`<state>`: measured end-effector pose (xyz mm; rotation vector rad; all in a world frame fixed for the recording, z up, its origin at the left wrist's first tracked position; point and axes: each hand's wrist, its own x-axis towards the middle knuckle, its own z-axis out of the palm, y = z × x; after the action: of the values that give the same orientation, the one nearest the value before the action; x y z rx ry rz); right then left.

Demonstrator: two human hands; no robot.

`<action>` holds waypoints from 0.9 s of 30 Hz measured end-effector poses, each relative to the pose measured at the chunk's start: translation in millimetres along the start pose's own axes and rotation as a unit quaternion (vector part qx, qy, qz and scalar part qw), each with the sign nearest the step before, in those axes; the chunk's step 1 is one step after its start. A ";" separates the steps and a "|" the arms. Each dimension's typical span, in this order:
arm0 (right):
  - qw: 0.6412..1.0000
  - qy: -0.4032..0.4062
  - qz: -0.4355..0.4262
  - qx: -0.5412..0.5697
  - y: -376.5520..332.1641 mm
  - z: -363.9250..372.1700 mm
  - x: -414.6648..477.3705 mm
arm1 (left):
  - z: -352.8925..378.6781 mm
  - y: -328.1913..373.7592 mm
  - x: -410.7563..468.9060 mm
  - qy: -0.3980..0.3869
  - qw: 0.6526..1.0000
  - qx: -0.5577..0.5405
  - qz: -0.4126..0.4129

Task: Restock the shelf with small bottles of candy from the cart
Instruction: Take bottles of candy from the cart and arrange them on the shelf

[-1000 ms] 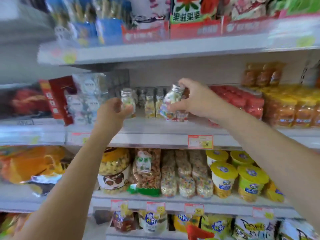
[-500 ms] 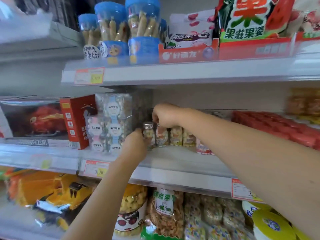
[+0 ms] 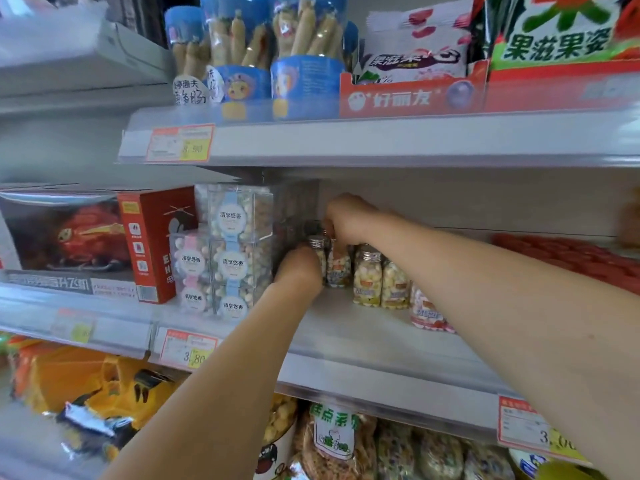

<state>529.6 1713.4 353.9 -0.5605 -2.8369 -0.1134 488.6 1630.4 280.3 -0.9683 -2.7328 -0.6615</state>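
Both hands reach deep onto the middle shelf (image 3: 363,337). My left hand (image 3: 299,268) grips a small clear candy bottle (image 3: 318,249) with a silver cap, standing upright near the shelf's back. My right hand (image 3: 346,218) holds a second small bottle (image 3: 338,266) from above by its top, right beside the first. Two more small bottles of yellow and white candy (image 3: 381,278) stand just to the right, and a pink-labelled bottle (image 3: 427,311) stands in front of them, partly behind my right forearm.
Stacked clear candy boxes (image 3: 230,251) and a red carton (image 3: 152,244) stand left of the bottles. Red packets (image 3: 568,258) fill the shelf's right side. The upper shelf edge (image 3: 381,140) hangs close above. Bagged snacks (image 3: 336,441) sit below. The cart is out of view.
Both hands have pushed further back onto the shelf with their bottles, which now stand side by side near the rear. The view has moved closer and slightly left.
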 end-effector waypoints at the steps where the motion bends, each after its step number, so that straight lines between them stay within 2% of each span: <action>1: 1.000 0.004 0.004 0.003 2.5 1.7 2.9 | 2.7 3.1 6.1 0.020 1.000 0.008 -0.014; 4: 1.000 0.020 0.007 0.011 10.9 8.2 14.0 | 10.9 7.4 20.5 0.040 0.992 0.114 0.031; 6: 1.000 0.024 0.006 0.009 15.2 11.3 21.3 | 18.9 4.9 32.1 0.051 0.989 0.133 0.040; 10: 1.000 0.024 -0.011 0.011 21.3 11.8 25.6 | 26.4 8.3 30.9 0.096 0.992 0.087 -0.005; 13: 0.999 0.032 -0.016 0.015 23.8 11.6 27.7 | 27.8 11.3 28.1 0.129 0.985 0.109 -0.025; 15: 0.999 0.030 -0.018 0.014 23.8 13.7 30.3 | 33.1 10.4 27.3 0.106 0.985 0.138 0.001; 19: 0.999 0.024 -0.019 0.024 25.6 14.3 30.5 | 40.0 5.9 35.1 0.077 0.989 0.116 0.057; 27: 0.999 0.041 -0.021 0.024 31.9 20.3 29.6 | 42.7 1.4 35.9 0.063 0.994 0.060 0.071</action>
<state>510.7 1756.1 342.8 -0.4759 -2.7649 -0.0736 461.3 1671.0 253.5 -1.0448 -2.5341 -0.5083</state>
